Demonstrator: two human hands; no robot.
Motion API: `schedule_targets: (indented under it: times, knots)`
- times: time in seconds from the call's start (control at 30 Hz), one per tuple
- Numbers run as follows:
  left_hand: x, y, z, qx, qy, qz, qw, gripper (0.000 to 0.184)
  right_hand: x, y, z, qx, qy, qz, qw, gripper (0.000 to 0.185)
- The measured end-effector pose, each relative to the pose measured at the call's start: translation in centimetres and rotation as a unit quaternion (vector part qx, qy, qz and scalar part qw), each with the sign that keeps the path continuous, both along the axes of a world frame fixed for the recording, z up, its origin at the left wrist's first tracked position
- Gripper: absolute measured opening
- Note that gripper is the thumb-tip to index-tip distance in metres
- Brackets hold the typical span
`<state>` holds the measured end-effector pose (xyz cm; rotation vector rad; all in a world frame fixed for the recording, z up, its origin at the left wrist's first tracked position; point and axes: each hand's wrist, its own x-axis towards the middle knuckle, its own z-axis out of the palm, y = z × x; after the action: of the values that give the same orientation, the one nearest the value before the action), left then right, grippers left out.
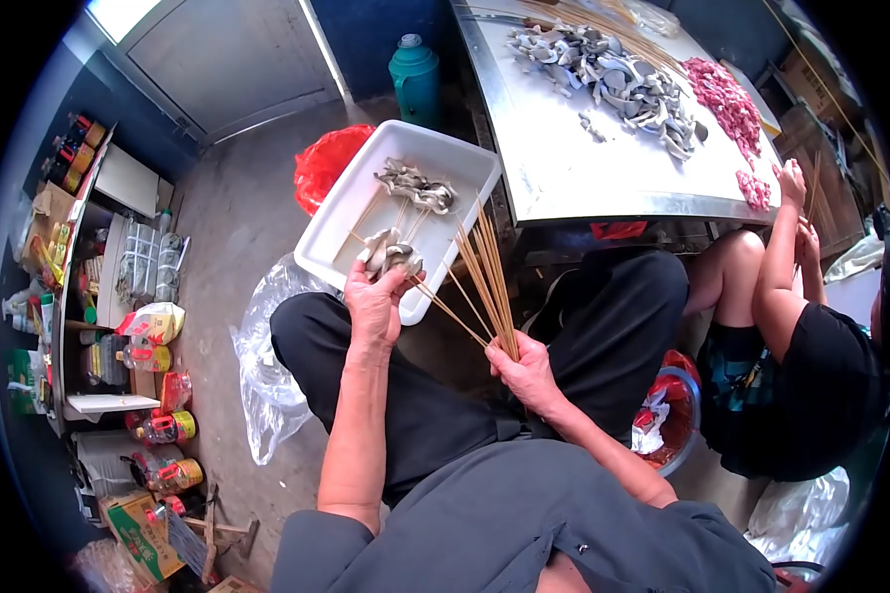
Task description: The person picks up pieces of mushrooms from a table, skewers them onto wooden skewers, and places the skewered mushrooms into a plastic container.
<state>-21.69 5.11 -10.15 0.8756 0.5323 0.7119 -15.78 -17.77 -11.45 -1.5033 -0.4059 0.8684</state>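
Note:
My left hand [374, 306] is closed on grey-white oyster mushroom pieces [390, 251], at the near side of a white plastic tray [316, 240]. A thin stick runs from these pieces down toward my other hand. My right hand [526, 374] grips a fanned bundle of bamboo skewers [489, 272], their tips pointing up and away from me. Inside the tray lie skewered mushrooms [415, 185], their sticks side by side. Whether the tray rests on my knee or on a support beneath, I cannot tell.
A metal table [554, 163] bears a mushroom heap [623, 84] and pink chopped meat [724, 104]. A co-worker [811, 385] sits at right. Nearby are a red bag [328, 163], green flask [414, 79], waste bin [684, 415] and cluttered shelves [114, 403].

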Motion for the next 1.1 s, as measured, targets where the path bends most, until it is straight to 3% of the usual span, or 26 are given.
schedule_targets:
  times: [0.23, 0.4, 0.57, 1.1]
  knots:
    - [0.3, -0.6, 0.3, 0.040, -0.017, -0.001, 0.999, 0.047, 0.2, -0.1, -0.1, -0.018, -0.007, -0.003, 1.000, 0.012]
    - [0.5, -1.1, -0.2, 0.158, -0.003, -0.008, 0.987, 0.039, 0.1, -0.1, -0.4, -0.012, -0.006, -0.005, 1.000, 0.012]
    - [0.7, -2.3, -0.5, 0.034, -0.002, -0.059, 0.998, 0.039, 0.0, -0.4, -0.9, -0.011, -0.007, -0.014, 1.000, 0.011]
    - [1.2, -3.6, -0.8, -0.046, 0.016, -0.074, 0.996, 0.034, -0.1, -0.6, -1.4, -0.004, 0.030, -0.022, 0.999, 0.010]
